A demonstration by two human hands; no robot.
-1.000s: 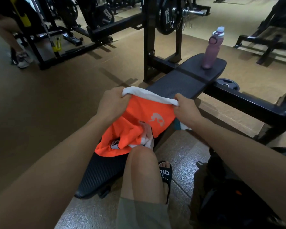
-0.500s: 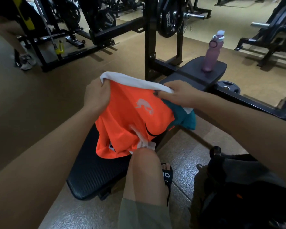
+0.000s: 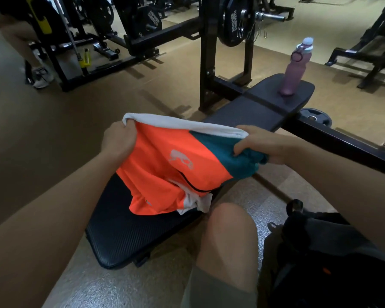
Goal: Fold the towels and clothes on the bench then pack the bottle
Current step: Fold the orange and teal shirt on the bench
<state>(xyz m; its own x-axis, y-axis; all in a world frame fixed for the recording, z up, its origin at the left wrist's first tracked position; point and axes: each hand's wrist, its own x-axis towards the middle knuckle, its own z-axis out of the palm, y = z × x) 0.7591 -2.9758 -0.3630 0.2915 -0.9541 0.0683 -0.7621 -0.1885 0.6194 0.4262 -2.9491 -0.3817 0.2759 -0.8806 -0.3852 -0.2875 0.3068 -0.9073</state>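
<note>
**gymrat_42:** Orange-and-teal shorts (image 3: pixel 176 165) with a white waistband are held up over the near end of the tabletop (image 3: pixel 125 238) right now. How should this fold be done so it doesn't come out lumpy?

**foldnerd:** Going by what's visible, the waistband is gripped at both ends. The left hand (image 3: pixel 118 141) is curled tight around the orange corner, and the right hand (image 3: pixel 260 143) has its fingers bunched into the teal side, thumb on top of the band. The lower hem is drooping onto the padding and looks crumpled, with some white lining poking out at the bottom.

**gymrat_42:** So it should be laid flat first?

**foldnerd:** Probably, yeah. The band should be pulled taut between the hands, then the shorts lowered so the hem is laid down first and the wrinkles get dragged out. The bunched teal fabric would best be let go and re-pinched at the band only, otherwise a twist gets folded in. Then one leg over the other, and in half.

**gymrat_42:** And the bottle?

**foldnerd:** The pink bottle (image 3: pixel 295 67) is standing upright at the far end of the tabletop, well apart from the shorts, untouched. A dark bag (image 3: pixel 333 252) sits on the floor by the right knee, so packing looks easy once the folding's done. No towels can be made out from here.
</note>
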